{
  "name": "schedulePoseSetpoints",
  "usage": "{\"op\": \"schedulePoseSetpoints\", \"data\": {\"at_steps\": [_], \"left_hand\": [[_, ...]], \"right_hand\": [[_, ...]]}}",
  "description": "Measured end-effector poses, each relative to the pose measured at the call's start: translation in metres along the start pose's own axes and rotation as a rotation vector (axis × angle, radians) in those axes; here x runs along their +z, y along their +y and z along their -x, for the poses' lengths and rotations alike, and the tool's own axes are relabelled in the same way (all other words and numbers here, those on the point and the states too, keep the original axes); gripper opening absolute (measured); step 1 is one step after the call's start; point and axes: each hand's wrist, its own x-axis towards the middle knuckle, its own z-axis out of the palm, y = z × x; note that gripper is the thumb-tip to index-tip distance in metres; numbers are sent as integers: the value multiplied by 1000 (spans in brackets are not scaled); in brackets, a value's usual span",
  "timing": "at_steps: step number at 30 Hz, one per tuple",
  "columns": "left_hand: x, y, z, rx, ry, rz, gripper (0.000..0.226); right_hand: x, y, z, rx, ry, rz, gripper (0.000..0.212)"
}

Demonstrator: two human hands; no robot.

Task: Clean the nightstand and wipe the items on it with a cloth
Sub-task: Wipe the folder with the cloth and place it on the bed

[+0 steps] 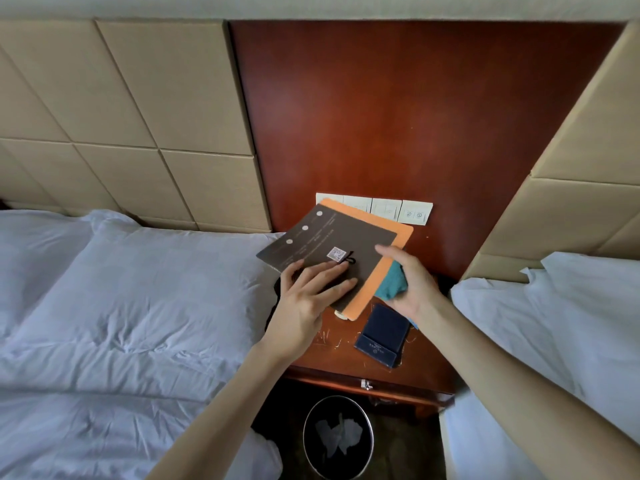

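At the back of the nightstand's surface (332, 344), a thin brown card (329, 244), probably light, stiff and best steadied near its edge, overlaps an orange sheet (369, 294) under the left hand's (304, 299) flat, slightly spread fingers (332, 271), while the right hand (412, 282) bunches a soft teal cloth (391, 284) in curled fingers.

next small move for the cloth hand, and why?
Likely sweep the cloth in the right hand leftward across the brown card. The left hand lies flat on that card, steadying it over the orange card, and the bunched cloth sits at the cards' right edge, not yet on the brown face.
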Motion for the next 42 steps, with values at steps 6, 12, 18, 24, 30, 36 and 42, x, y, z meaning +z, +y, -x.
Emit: {"op": "schedulePoseSetpoints", "data": {"at_steps": [6, 12, 18, 24, 30, 36, 42], "left_hand": [[7, -12, 14, -123, 61, -151, 70], [3, -26, 16, -669, 289, 281, 68], [1, -25, -7, -1191, 450, 1371, 37], [10, -13, -16, -1138, 512, 1730, 34], [6, -18, -12, -1105, 469, 1775, 41], [5, -22, -7, -1148, 367, 1738, 40], [12, -1, -22, -1085, 164, 1703, 38]], "right_hand": [[1, 2, -4, -59, 61, 82, 8], [-10, -5, -8, -83, 36, 84, 12], [-18, 5, -11, -71, 23, 48, 17], [-23, 8, -9, -36, 30, 79, 15], [-42, -16, -17, -109, 156, -58, 23], [-58, -41, -28, -337, 430, 27, 20], [-18, -24, -23, -497, 387, 500, 15]]}}
